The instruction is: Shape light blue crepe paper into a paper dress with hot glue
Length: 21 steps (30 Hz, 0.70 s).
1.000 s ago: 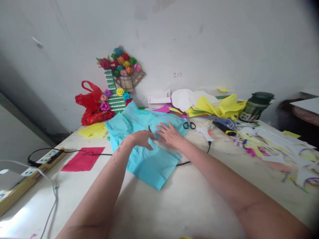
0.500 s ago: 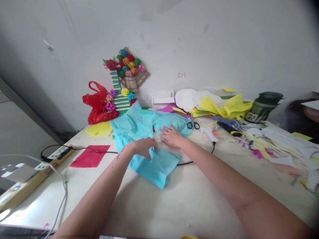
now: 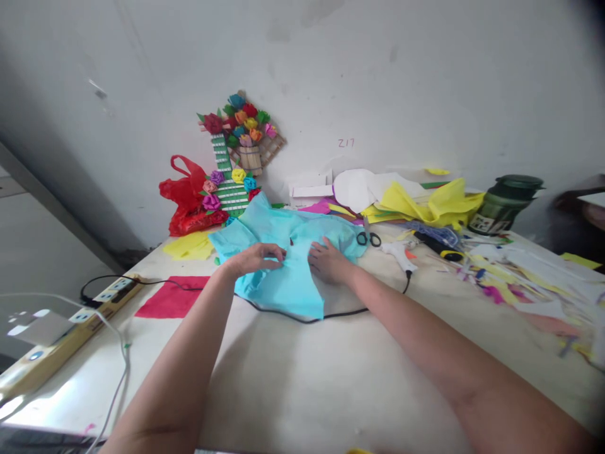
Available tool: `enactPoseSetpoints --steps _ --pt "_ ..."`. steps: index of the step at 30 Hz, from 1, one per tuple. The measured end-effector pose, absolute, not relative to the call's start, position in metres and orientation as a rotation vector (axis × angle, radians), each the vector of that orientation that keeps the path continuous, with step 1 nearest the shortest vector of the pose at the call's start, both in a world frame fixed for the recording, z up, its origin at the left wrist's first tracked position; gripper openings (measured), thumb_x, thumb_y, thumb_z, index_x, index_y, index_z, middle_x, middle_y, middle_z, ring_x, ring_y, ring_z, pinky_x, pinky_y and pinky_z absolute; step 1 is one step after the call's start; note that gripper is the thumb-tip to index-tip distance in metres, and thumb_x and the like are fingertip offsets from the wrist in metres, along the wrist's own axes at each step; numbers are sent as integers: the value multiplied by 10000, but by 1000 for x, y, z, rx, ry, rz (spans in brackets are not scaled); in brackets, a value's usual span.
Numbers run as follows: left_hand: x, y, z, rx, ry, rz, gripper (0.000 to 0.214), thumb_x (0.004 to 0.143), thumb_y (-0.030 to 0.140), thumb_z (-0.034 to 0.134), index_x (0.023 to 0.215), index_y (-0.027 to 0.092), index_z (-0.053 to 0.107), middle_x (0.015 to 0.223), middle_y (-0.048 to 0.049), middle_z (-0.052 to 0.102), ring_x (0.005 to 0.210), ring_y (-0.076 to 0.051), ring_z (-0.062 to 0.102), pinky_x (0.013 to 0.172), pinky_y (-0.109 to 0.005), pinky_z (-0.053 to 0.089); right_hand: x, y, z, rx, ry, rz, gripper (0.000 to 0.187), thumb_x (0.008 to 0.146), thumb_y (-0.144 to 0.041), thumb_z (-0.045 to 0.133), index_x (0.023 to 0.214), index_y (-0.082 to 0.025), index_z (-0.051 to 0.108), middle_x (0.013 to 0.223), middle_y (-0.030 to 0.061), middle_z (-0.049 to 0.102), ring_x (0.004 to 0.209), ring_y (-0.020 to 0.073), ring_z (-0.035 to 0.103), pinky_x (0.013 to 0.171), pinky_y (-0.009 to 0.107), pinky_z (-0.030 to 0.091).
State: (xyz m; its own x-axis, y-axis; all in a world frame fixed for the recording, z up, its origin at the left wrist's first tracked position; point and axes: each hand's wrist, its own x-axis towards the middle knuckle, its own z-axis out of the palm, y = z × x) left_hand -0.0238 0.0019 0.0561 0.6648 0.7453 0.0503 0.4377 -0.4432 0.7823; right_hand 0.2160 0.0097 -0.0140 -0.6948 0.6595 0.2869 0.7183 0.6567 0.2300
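A large sheet of light blue tissue paper [image 3: 293, 287] lies crumpled on the pale table [image 3: 331, 378], its near part folded back on itself. My left hand [image 3: 258, 257] rests on the paper's left side with its fingers pinched on a fold of it. My right hand [image 3: 328, 261] presses on the paper just to the right, fingers curled down against it. A black cable [image 3: 302, 318] shows on the table just below the paper's near edge.
Black scissors [image 3: 368, 238] and a white glue gun [image 3: 399, 254] lie right of the paper. Yellow paper [image 3: 430, 202], scraps and a dark green jar [image 3: 503, 202] crowd the back right. A red sheet [image 3: 172, 296], power strip [image 3: 66, 334], red bag [image 3: 186, 202] and paper-flower craft [image 3: 236, 151] are at left.
The near part of the blue paper has been drawn back toward the wall, uncovering the black cable. My left hand moved up and away with the paper; my right hand stayed pressing on it.
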Motion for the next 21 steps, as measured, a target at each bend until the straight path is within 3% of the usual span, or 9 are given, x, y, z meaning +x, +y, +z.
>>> enactPoseSetpoints --steps 4,9,13,17,21 --pt "-39 21 55 1732 1008 1016 250 594 322 675 744 172 545 641 30 545 597 -85 505 576 -201 392 216 7 -14 -1134 -2696 -462 376 865 -340 356 1199 -245 500 1333 55 407 1263 275 258 1016 535 90" --pt "-51 55 57 1362 1121 1428 301 504 272 700 699 163 498 580 56 483 501 -62 477 516 -199 408 213 12 -20 -1151 -2657 -476 386 873 -351 323 1175 -220 524 1333 55 407 1260 263 261 1020 519 90" --pt "-54 81 59 1134 1317 1537 245 522 185 644 694 164 471 529 55 479 464 -80 497 517 -234 441 212 12 -20 -1180 -2655 -446 373 862 -356 346 1162 -233 530 1322 46 423 1257 257 267 1020 515 95" --pt "-53 97 54 1008 1384 1524 202 566 138 596 719 163 467 496 45 476 422 -97 503 480 -244 444 205 10 -7 -1248 -2644 -345 447 856 -396 343 1265 -234 421 1297 55 453 1250 274 276 1007 534 131" --pt "-53 106 49 935 1422 1513 156 599 120 560 725 164 478 506 32 480 427 -113 523 472 -262 460 193 15 9 -1211 -2654 -353 468 853 -407 345 1282 -229 401 1346 53 389 1275 274 227 1021 532 92"
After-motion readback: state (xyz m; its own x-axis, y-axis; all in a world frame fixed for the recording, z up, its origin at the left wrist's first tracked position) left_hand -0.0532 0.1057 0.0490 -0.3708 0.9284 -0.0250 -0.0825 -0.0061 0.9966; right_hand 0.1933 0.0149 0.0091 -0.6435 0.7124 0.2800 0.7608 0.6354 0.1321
